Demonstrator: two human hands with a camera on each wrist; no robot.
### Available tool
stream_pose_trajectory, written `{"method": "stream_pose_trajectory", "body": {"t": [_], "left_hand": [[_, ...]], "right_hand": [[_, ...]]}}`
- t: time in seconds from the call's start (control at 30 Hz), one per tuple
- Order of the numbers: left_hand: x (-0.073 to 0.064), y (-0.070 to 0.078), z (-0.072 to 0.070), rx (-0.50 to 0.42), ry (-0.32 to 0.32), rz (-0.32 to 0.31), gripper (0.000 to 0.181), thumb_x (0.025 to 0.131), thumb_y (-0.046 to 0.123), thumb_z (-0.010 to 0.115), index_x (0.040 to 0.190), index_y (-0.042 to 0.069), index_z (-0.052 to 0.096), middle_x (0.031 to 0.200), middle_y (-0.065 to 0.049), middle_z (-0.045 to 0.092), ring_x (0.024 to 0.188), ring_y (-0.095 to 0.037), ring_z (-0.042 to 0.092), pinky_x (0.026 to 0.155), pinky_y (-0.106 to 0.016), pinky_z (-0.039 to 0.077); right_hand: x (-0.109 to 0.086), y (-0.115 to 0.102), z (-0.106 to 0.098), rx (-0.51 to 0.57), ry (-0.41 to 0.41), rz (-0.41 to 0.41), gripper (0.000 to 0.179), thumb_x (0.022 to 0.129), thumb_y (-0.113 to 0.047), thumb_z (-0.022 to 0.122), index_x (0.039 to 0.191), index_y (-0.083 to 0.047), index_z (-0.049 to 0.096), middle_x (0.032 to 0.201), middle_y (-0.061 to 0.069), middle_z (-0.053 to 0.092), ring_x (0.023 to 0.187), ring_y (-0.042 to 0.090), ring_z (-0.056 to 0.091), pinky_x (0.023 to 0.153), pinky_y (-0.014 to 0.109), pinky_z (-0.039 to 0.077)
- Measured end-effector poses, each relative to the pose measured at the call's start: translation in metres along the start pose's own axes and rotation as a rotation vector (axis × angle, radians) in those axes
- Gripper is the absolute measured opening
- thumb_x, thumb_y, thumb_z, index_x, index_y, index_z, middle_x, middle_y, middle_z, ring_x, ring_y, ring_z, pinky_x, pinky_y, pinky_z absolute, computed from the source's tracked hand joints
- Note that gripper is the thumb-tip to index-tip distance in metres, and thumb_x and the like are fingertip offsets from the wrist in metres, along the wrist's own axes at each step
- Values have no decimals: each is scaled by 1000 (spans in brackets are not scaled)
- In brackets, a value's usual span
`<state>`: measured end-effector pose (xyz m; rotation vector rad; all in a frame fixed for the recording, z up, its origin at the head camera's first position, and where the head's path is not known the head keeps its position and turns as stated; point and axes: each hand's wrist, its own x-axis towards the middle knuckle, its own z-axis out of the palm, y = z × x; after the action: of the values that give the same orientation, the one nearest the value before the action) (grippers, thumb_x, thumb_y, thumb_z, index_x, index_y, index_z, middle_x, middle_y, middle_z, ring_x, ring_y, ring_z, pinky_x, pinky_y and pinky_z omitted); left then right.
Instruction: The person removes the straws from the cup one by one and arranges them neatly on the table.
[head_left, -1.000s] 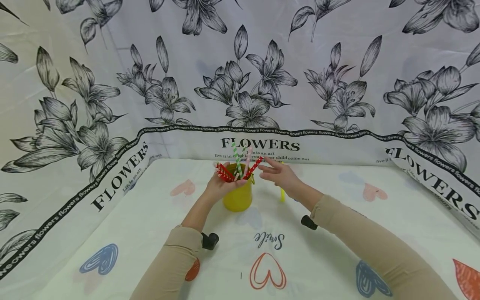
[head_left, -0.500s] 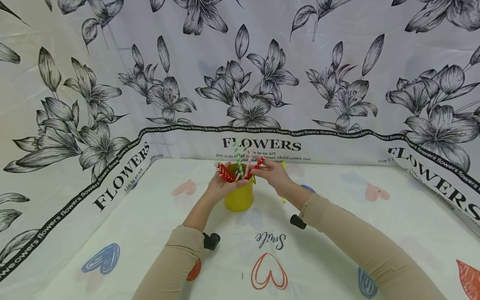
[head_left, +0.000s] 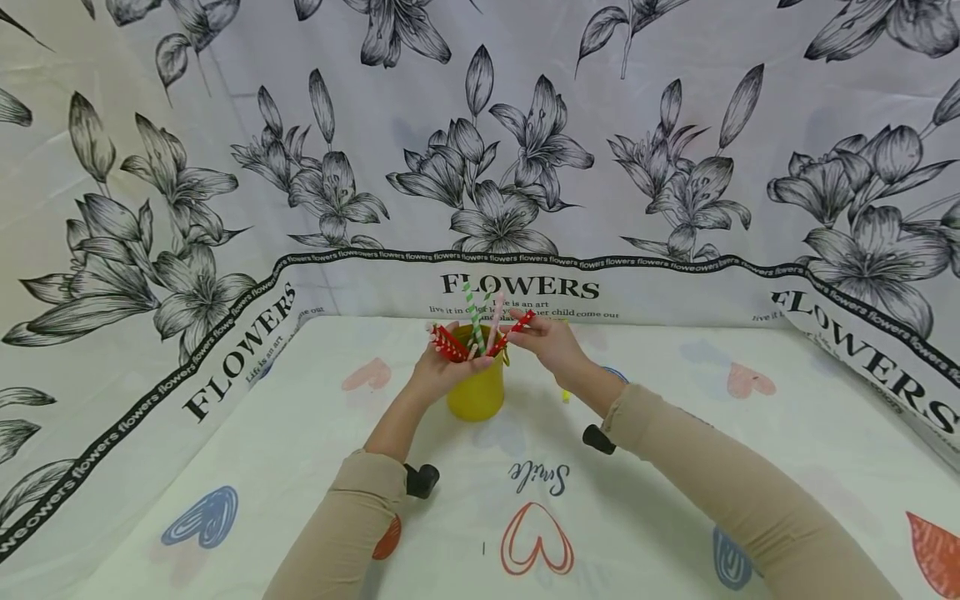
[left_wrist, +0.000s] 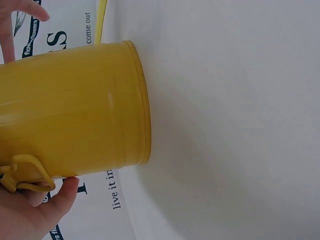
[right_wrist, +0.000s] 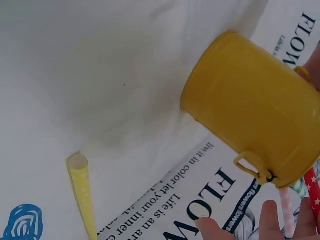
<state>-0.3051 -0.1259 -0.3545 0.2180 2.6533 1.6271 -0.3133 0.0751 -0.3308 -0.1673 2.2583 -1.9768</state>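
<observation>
A yellow bucket (head_left: 476,398) stands on the table with several paper straws in it. My left hand (head_left: 438,368) grips its left side near the rim; in the left wrist view the thumb (left_wrist: 65,197) touches the wall beside a ring lug (left_wrist: 37,172). Red dotted straws (head_left: 448,344) lean left over that hand. Green-striped (head_left: 474,312) and pink (head_left: 495,323) straws stand in the middle. At the right rim my right hand (head_left: 553,346) pinches a red straw with white stars (right_wrist: 313,192), which tilts to the right. Where thumb meets straw is hidden in the right wrist view.
A yellow dotted straw (right_wrist: 83,187) lies on the table to the right of the bucket, partly behind the right hand in the head view. The white tablecloth (head_left: 450,492) has printed hearts and lettering. A flower-printed curtain (head_left: 420,208) rises behind.
My right hand has closed in from the right and taken hold of the red straw, whose top has shifted slightly up and right. The left hand and bucket have stayed in place.
</observation>
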Motion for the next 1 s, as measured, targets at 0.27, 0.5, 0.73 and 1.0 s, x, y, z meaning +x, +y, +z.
{"method": "stream_pose_trajectory", "body": {"t": [0.27, 0.5, 0.73, 1.0], "left_hand": [[1, 2, -1, -1, 7, -1, 85, 86, 37, 78, 155, 12, 34, 151, -14, 49, 139, -38, 44, 116, -61, 32], [0, 1, 0, 0, 13, -30, 89, 87, 37, 78, 157, 10, 29, 151, -16, 48, 141, -38, 42, 117, -61, 31], [1, 0, 0, -16, -7, 17, 79, 88, 33, 78, 151, 8, 38, 146, -16, 54, 137, -37, 47, 117, -56, 33], [1, 1, -1, -21, -20, -6, 88, 88, 36, 78, 156, 8, 30, 151, -15, 48, 142, -38, 41, 118, -59, 29]], "right_hand": [[-8, -15, -18, -31, 29, 9, 45, 98, -17, 66, 142, -15, 58, 143, 2, 59, 144, 30, 43, 119, 65, 21], [-14, -23, -35, -32, 26, 7, 46, 99, -19, 64, 144, -15, 56, 144, 1, 58, 142, 30, 45, 115, 70, 25], [-20, -26, -54, 9, 43, -7, 52, 100, -20, 63, 150, -19, 48, 139, 8, 60, 135, 29, 53, 114, 64, 32], [-28, -33, -79, 8, 107, -70, 53, 103, -20, 58, 154, -16, 42, 136, 6, 63, 106, 10, 67, 112, 56, 39]]}}
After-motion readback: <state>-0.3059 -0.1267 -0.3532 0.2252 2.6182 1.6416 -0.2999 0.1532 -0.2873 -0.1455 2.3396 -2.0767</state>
